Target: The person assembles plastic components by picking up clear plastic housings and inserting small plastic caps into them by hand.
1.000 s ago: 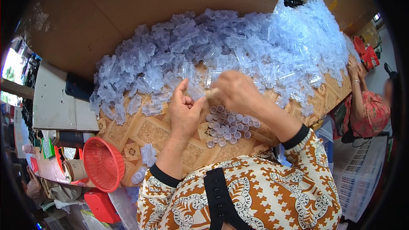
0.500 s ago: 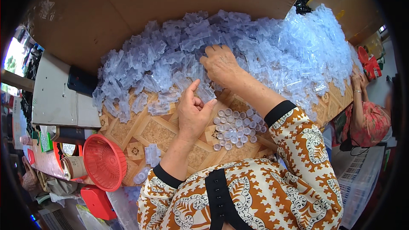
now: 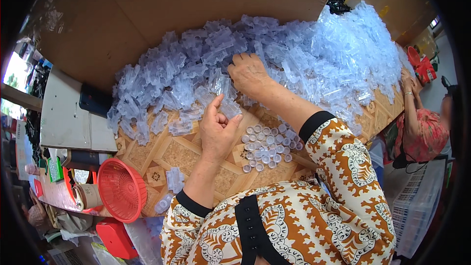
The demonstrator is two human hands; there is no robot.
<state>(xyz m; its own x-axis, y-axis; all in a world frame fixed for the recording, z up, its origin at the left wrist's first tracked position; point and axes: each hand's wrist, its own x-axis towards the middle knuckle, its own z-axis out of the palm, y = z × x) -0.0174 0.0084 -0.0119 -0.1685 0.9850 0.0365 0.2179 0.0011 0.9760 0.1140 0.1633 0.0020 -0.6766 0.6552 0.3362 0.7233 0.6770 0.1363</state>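
Note:
A long heap of clear plastic pieces, flat with notched edges, lies across the far side of the patterned table. My left hand is raised in front of the heap, its index finger pointing up and the other fingers curled. A clear plastic piece shows between its index finger and thumb. My right hand reaches to the heap's near edge with fingers bent down. Its fingertips are partly hidden, so what they grip cannot be made out. Beside them stands a shiny clear piece. Small round clear caps cluster nearer to me.
A cardboard wall rises behind the heap. On the left are a red plastic basket, a dark phone on a white box, and a red box. Another person's arm rests at the far right.
The view has shifted slightly, so the caps and heap appear a little to the left. My right hand has dipped a bit lower at the heap; my left hand keeps nearly the same pose.

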